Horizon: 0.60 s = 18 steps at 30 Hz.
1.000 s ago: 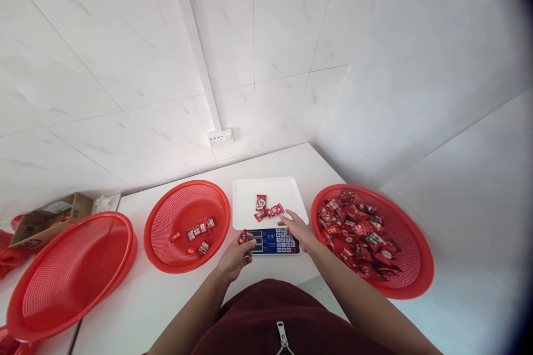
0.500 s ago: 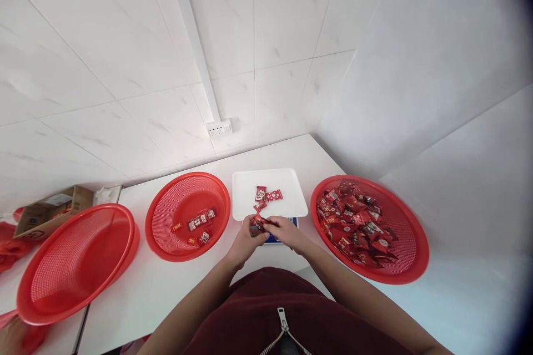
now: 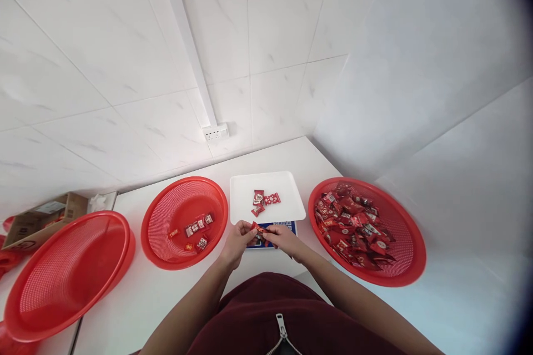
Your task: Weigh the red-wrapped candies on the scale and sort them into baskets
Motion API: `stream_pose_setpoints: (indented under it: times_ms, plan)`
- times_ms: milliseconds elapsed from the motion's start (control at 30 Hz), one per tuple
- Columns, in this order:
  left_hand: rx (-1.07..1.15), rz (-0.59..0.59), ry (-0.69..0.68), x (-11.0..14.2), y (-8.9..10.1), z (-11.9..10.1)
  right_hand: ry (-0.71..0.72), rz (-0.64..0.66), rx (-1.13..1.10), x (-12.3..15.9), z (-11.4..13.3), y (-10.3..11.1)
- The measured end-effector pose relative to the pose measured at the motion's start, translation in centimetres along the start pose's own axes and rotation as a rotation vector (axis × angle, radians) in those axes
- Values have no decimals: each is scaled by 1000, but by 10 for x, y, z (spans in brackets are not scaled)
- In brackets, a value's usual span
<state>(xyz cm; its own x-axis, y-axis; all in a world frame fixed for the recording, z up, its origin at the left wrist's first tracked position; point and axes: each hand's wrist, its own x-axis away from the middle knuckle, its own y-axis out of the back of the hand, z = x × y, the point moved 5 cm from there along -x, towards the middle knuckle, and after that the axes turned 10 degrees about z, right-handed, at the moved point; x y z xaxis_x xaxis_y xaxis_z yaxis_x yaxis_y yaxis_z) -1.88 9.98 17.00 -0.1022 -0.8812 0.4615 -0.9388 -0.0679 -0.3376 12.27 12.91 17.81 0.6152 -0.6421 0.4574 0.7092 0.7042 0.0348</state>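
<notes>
My left hand (image 3: 237,243) and my right hand (image 3: 285,237) meet just in front of the white tray (image 3: 287,212). Between their fingertips is a small red-wrapped candy (image 3: 259,227), pinched from both sides. Some dark red wrapping shows lower between the fingers; I cannot tell if it is a second candy. Beneath the hands sits a blue keypad panel (image 3: 288,227) with number keys, partly covered. On the tray lie a red candy with a pale label (image 3: 259,197), a spotted red candy (image 3: 272,198) and a smaller red one (image 3: 257,210).
To the right a red basket (image 3: 418,249) holds a heap of red-wrapped candies. Left of the tray, another red basket (image 3: 156,255) has several candies in it. Farther left stand a third red basket (image 3: 120,266) and a cardboard box (image 3: 77,211). A socket (image 3: 215,132) is on the wall.
My hands have drawn back slightly from the tray, still pinching the candy, and more of the keypad shows. The view has shifted a little. A person's hand at the lower left is gone from view.
</notes>
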Motion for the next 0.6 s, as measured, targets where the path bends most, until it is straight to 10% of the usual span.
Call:
stream_pose_setpoints:
  times_ms: [333,467,600]
  plan:
    - [-70,-198,78,-50,35,-28,-125,-121,-389,15,-25,13]
    - [-174,-187,56,-33,18,-21,-113,-239,-649,16,-41,17]
    - [-163,138,169,-10,-26,-4,-19,-398,-742,11,-37,18]
